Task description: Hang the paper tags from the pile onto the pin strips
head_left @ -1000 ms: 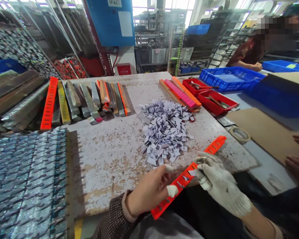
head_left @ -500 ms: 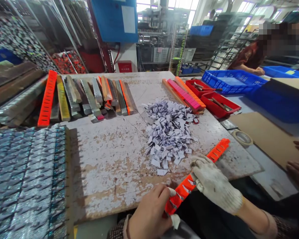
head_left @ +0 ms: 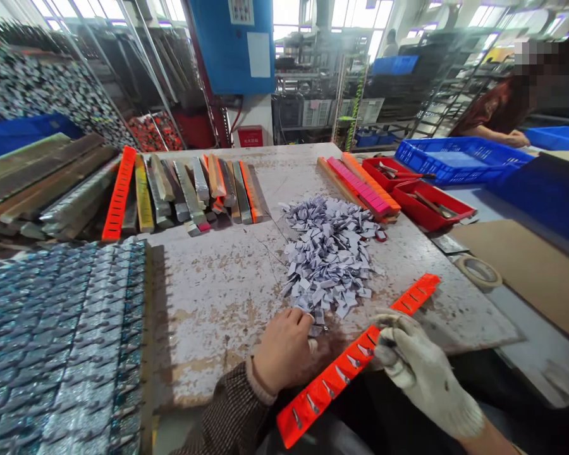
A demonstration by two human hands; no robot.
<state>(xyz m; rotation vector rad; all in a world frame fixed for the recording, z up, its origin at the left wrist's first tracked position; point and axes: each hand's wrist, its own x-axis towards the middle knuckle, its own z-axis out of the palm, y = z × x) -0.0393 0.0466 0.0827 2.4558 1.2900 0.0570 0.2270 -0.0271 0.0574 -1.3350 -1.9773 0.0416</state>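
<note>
A bright orange slotted strip (head_left: 329,385) slants across the table's near edge, its lower end overhanging. Small pointed metal pieces (head_left: 342,374) sit in several of its lower slots. My left hand (head_left: 284,347), with white covers on some fingertips, rests with curled fingers at the near edge of a pile of small white paper slips (head_left: 329,253); whatever is under the fingertips is hidden. My right hand (head_left: 420,370), in a white knit glove, is beside the middle of the strip. Its thumb and fingers are pinched together, and what they hold is not clear.
Wrapped bars (head_left: 184,189) line the table's far left. Rows of glittery pieces (head_left: 66,341) fill the left front. Pink and orange strips (head_left: 360,183), red bins (head_left: 431,203), a blue crate (head_left: 459,159) and a tape roll (head_left: 478,272) are right. A co-worker (head_left: 495,114) is at the back right.
My left hand has let go of the strip's lower end and moved up to the slip pile. My right fingers have shifted from over the strip to its side. The view has turned slightly left.
</note>
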